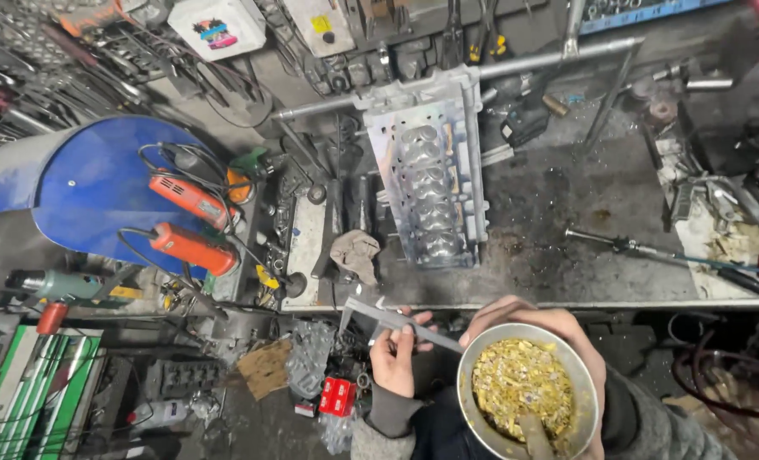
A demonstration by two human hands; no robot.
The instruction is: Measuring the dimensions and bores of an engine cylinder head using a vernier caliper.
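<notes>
While held, caliper (396, 319) in left grip (394, 356), bowl (481, 426) in right (558, 341)

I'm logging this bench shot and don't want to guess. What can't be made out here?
- Head view: the bowl hides most of the right hand.
- Bowl's lower rim: cut off by the frame's bottom edge.
- Its yellow bits: too small to identify.
- Caliper scale in the left hand: too small to read.

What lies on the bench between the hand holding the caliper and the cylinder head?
In the head view, a crumpled grey rag lies between the left hand with the caliper and the cylinder head, near its lower left corner.
</notes>
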